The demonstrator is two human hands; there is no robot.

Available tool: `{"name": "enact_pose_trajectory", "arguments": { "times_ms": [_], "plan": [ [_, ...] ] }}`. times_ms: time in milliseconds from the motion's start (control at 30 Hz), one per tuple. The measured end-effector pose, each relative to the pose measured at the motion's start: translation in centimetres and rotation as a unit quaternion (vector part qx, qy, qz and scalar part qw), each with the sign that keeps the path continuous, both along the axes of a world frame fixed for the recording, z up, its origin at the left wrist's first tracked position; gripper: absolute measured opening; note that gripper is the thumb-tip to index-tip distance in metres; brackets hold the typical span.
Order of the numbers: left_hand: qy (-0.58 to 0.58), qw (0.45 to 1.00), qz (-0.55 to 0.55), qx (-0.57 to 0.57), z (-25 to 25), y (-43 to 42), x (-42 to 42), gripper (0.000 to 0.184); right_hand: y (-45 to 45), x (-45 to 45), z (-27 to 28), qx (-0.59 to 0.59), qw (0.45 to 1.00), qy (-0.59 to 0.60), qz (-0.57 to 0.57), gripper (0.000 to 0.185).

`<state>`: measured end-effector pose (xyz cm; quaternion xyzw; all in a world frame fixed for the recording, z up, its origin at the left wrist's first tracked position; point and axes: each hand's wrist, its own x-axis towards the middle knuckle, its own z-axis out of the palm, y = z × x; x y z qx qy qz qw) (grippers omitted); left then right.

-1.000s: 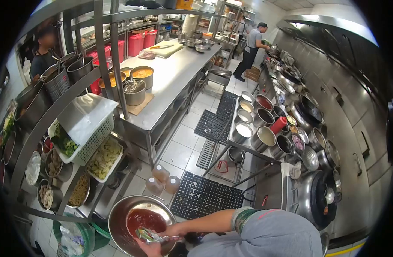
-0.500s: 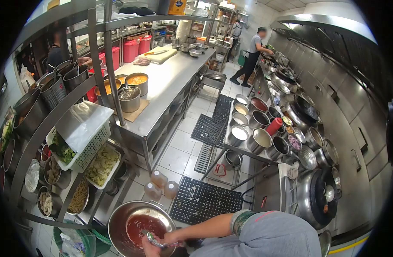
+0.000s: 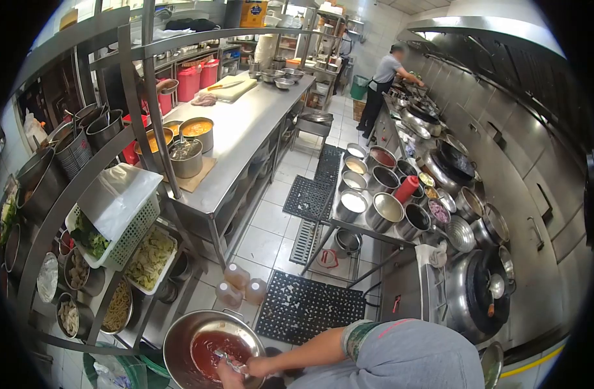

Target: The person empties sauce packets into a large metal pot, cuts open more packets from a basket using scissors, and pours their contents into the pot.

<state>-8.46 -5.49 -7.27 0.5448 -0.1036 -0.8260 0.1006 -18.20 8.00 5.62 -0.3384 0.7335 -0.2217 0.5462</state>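
Note:
At the bottom of the head view, a large steel bowl (image 3: 175,347) holds a red sauce (image 3: 209,350). My right hand (image 3: 258,367) is closed at the bowl's near right side, on a shiny metal utensil (image 3: 224,356) whose exact kind I cannot make out. Close beside it, my left hand (image 3: 230,376) has its fingers closed around the same utensil. The utensil's far end points into the bowl, over the sauce. Parts of both hands' fingers are hidden, and the lower bowl rim is cut off by the frame.
Several plastic jugs (image 3: 237,277) stand behind the bowl by a black rubber mat (image 3: 297,308). A metal rack (image 3: 41,256) with food containers is at left, pots of sauces (image 3: 384,211) at right. A co-worker (image 3: 382,84) stands at the far stoves.
My hands and the utensil have shifted slightly within the bowl. The view has tilted a little, and the far co-worker has moved slightly left in it.

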Motion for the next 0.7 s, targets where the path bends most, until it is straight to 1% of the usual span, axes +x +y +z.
{"name": "enact_pose_trajectory", "arguments": {
  "times_ms": [67, 100, 133, 167, 200, 267, 300, 400, 433, 500, 567, 600, 633, 700],
  "plan": [
    [0.034, 0.999, -0.021, 0.025, -3.8, -0.7, 1.1, 0.025, 0.0, 0.3, -2.6, -0.016, 0.999, 0.038, 0.005, 0.057],
    [0.052, 0.997, -0.031, 0.038, -4.6, -0.9, 1.3, 0.025, -0.1, 0.3, -3.8, -0.024, 0.998, 0.057, 0.008, 0.056],
    [0.032, 0.999, 0.002, 0.033, -3.7, -0.4, 1.0, 0.026, -0.1, -0.1, -4.0, -0.007, 0.999, 0.042, 0.004, 0.054],
    [0.012, 0.999, 0.036, 0.028, -0.7, 0.6, 0.3, 0.028, -0.2, -0.5, -4.0, 0.01, 1.0, 0.027, 0.0, 0.052],
    [-0.008, 0.997, 0.07, 0.023, 3.6, 1.8, -0.9, 0.03, -0.3, -0.7, -4.0, 0.026, 1.0, 0.012, -0.002, 0.051],
    [0.021, 0.998, 0.057, 0.013, 14.9, 4.7, -3.4, 0.032, -0.5, -1.0, -4.0, -0.047, 0.998, 0.014, -0.048, 0.048],
    [0.034, 0.998, 0.049, 0.009, 17.7, 5.5, -3.9, 0.033, -0.6, -1.0, -4.0, -0.084, 0.994, 0.013, -0.073, 0.047],
    [0.039, 0.996, 0.084, -0.016, 16.6, 5.7, -3.6, 0.033, -1.6, -1.6, -0.2, 0.039, 0.998, -0.029, -0.05, 0.044],
    [0.062, 0.996, 0.07, 0.0, 14.3, 5.5, -3.0, 0.032, -1.8, -1.6, 0.6, 0.06, 0.997, -0.04, -0.038, 0.044],
    [0.105, 0.993, 0.042, 0.033, 5.5, 3.9, -0.4, 0.032, -2.0, -1.4, 1.5, 0.064, 0.997, -0.03, 0.003, 0.043],
    [0.087, 0.996, 0.034, 0.01, -4.0, 1.9, 1.2, 0.032, -2.3, -1.2, 1.8, 0.056, 0.997, -0.005, 0.051, 0.043],
    [0.078, 0.996, 0.03, -0.002, -6.1, 1.3, 1.6, 0.033, -2.4, -1.2, 1.9, 0.05, 0.996, 0.008, 0.072, 0.042],
    [0.034, 0.999, 0.014, 0.008, -4.2, 1.4, 1.0, 0.032, -2.6, -1.2, 2.1, 0.046, 0.995, 0.023, 0.091, 0.042],
    [0.007, 1.0, 0.021, 0.004, -0.2, 2.7, -0.2, 0.031, -2.7, -1.2, 2.6, 0.041, 0.99, 0.051, 0.124, 0.041]
  ]
}}
